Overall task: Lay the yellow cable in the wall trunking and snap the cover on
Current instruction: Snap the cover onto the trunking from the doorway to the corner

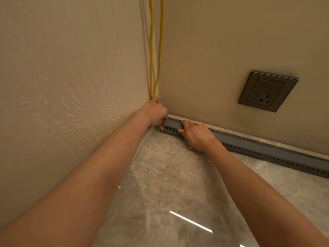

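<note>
1. Two strands of the yellow cable (151,50) hang down the room corner into the left hand (154,111). Its fingers are curled round them right at the end of the trunking (267,150).
2. The trunking's long axis follows the foot of the wall, from that corner away to the right, low against the floor (169,184).
3. The right hand (195,134) sits just right of the left one. Its fingers are bent over the cover (172,124) and its thumb is on the slotted front, pinching it.
4. The cable inside the trunking is hidden.
5. The cover looks seated beyond the right hand, so the short stretch between the hands probably remains. The right hand is nearer to press it home.
</note>
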A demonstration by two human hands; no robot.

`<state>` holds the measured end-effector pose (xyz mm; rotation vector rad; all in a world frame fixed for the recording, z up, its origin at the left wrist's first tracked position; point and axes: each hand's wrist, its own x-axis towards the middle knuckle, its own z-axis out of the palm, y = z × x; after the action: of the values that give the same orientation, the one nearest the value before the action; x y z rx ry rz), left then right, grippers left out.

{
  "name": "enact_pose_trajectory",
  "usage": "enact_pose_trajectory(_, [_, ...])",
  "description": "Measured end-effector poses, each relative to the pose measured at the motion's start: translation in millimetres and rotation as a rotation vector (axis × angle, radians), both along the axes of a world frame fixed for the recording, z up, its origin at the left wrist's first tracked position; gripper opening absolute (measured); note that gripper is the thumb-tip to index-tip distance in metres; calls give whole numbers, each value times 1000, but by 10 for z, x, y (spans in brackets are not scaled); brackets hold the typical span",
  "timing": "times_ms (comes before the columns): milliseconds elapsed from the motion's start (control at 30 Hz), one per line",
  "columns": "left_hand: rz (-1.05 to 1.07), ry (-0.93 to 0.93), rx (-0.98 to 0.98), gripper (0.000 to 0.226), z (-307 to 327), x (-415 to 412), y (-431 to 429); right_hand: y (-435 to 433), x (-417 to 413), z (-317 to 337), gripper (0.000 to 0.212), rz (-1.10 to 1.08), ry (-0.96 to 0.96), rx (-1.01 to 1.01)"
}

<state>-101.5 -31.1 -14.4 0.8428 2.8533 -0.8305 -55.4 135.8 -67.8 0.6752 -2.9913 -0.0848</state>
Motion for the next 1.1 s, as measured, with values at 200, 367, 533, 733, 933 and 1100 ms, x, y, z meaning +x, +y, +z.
enact_pose_trajectory(200, [88,-16,69,40,-51,54,-9,-19,-11,9,40,-16,-2,-17])
enact_pose_trajectory(367, [85,-16,56,40,-125,105,-35,-14,-3,2,39,-8,-37,-52])
enact_pose_trajectory(533, [35,-100,129,51,-69,73,-80,-17,33,10,38,0,-46,-88])
enact_pose_trajectory(733, [1,-93,176,42,-63,99,-93,-17,32,-5,37,13,-78,-123])
enact_pose_trajectory(933, [10,-37,237,43,-238,151,-11,-23,27,-48,41,54,-33,-81])
enact_pose_trajectory(1100, [-30,-82,343,35,-283,132,0,-24,14,-30,43,49,-48,-54])
